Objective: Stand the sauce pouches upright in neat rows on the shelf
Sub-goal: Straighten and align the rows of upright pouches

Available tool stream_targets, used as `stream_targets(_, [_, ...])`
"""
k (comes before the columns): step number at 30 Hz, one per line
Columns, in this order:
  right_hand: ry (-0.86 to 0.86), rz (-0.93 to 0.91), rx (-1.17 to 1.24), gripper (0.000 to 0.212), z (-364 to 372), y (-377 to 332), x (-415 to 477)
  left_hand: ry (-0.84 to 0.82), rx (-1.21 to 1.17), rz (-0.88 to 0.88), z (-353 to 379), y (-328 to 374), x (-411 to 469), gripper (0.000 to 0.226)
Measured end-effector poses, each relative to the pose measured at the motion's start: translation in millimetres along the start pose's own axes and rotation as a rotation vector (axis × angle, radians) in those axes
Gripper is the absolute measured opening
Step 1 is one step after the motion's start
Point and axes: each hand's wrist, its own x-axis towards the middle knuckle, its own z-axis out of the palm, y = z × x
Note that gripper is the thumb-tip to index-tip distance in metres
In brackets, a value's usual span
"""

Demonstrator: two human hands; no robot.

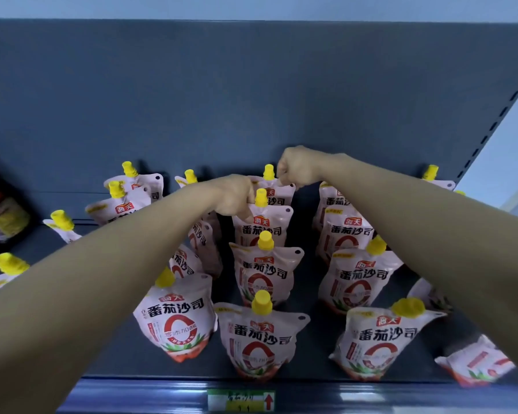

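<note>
Head view: down the middle row, the third pouch (263, 230) from the front edge stands upright, and the left hand (234, 196) pinches its top left corner just beside the yellow cap, fingers curled. Behind it, nearest the back panel (222, 100), the back pouch (277, 193) also stands upright; the right hand (296, 169) is clenched on its top edge, right of the cap. Two more pouches stand ahead of these in the same row, the front pouch (262, 336) close to the front edge of the shelf (311, 309). A left row (177, 321) runs partly hidden under the left forearm, and a right row (374, 339) of upright pouches runs front to back on the other side. At the front right corner a fallen pouch (476, 366) lies flat. Toward the back left, loose pouches (123, 201) stand or lean out of line, some tilted over near the left edge. Dark packs (3, 216) sit at the far left edge. A price label (241, 400) is fixed to the front rail.
</note>
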Motion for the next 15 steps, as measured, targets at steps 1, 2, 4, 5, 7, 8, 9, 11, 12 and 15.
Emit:
stream_targets(1, [-0.012, -0.004, 0.006, 0.019, 0.5, 0.1, 0.7, 0.001, -0.009, 0.004, 0.4, -0.9, -0.3, 0.044])
stream_targets(2, [-0.027, -0.004, 0.004, 0.017, 1.5, -0.6, 1.0, 0.005, -0.026, 0.007, 1.2, -2.7, -0.3, 0.046])
stream_targets(4, [-0.042, 0.014, -0.002, 0.017, 4.7, -1.6, 2.7, 0.012, -0.048, 0.013, 2.5, -5.6, -1.3, 0.045])
stream_targets(5, [-0.041, 0.022, -0.002, 0.018, 5.8, -2.3, 3.7, 0.014, -0.051, 0.018, 3.3, -6.7, -1.8, 0.042])
stream_targets(7, [-0.028, 0.028, -0.004, 0.022, 7.1, -3.5, 6.2, 0.018, -0.055, 0.026, 4.6, -7.4, -2.0, 0.037])
stream_targets(8, [-0.024, 0.030, -0.009, 0.024, 7.1, -4.6, 6.4, 0.021, -0.055, 0.033, 5.1, -7.5, -2.0, 0.040])
stream_targets(9, [-0.022, 0.032, -0.014, 0.027, 7.2, -5.6, 6.2, 0.027, -0.050, 0.042, 5.7, -7.4, -1.9, 0.044])
stream_targets(11, [-0.016, 0.032, -0.023, 0.033, 6.9, -7.3, 4.2, 0.040, -0.046, 0.049, 6.2, -6.5, -1.5, 0.046])
stream_targets(12, [-0.009, 0.031, -0.030, 0.033, 7.0, -8.2, 3.1, 0.045, -0.051, 0.048, 6.4, -6.1, -1.5, 0.046])
stream_targets(15, [0.010, 0.030, -0.049, 0.031, 8.1, -9.0, 0.7, 0.061, -0.057, 0.041, 6.5, -5.7, -2.2, 0.038])
